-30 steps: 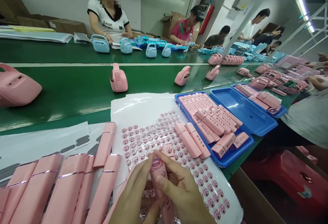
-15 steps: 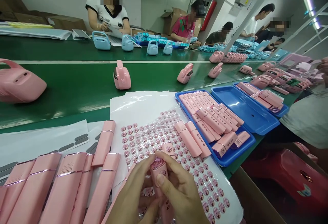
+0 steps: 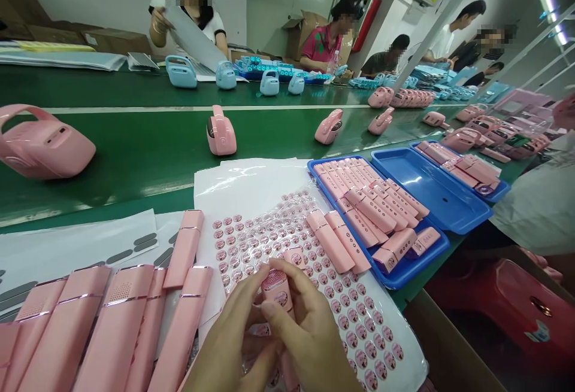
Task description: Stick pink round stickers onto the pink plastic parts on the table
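Both my hands hold a small pink device (image 3: 277, 289) with a fine mesh grille at its top end and a round sticker just below it. My left hand (image 3: 231, 338) grips it from the left, and my right hand (image 3: 309, 329) pinches it from the right, thumb on its face. Under my hands lies a clear film sheet of round pink-and-white stickers (image 3: 341, 314). Another small pink part (image 3: 295, 257) rests on that sheet just above my fingers. Long pink housings with shiny trim (image 3: 114, 314) lie to my left. The device's lower end is hidden by my hands.
A blue tray of pink parts (image 3: 372, 218) sits to the right, beside a mostly bare blue tray (image 3: 431, 188). Green conveyor belts (image 3: 135, 140) carry pink and blue devices ahead. Co-workers sit across the belts. A red stool (image 3: 507, 302) stands at lower right.
The pink device has tilted slightly in my fingers. Devices on the belts have shifted right. A co-worker across the belts now lifts a large pale sheet.
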Demonstrator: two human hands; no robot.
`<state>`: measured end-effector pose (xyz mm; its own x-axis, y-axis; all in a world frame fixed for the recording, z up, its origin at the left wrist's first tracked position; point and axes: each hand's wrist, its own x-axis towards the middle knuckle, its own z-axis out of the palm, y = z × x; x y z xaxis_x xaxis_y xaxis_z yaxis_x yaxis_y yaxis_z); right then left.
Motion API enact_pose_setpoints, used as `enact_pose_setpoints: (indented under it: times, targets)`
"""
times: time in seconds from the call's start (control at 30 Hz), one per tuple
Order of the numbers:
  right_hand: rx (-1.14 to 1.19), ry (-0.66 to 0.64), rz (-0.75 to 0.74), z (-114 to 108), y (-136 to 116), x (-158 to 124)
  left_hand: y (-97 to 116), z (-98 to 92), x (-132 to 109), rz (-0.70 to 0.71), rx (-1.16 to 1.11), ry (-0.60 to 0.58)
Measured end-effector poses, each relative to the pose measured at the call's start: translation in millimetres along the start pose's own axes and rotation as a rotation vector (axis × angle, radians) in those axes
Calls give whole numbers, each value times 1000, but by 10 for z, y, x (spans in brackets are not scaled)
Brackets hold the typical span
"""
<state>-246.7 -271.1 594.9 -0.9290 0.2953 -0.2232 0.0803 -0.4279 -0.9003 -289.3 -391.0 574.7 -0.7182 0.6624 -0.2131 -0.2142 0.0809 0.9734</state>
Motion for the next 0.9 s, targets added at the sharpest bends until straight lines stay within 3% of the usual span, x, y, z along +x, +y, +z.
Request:
enact_pose_setpoints:
  times: [0.3, 0.9]
  targets:
    - [153, -49, 77, -46, 40, 29, 94, 40, 17, -19, -23, 7]
    - [152, -101, 42, -161, 103, 58, -12, -9, 21, -2, -134, -39]
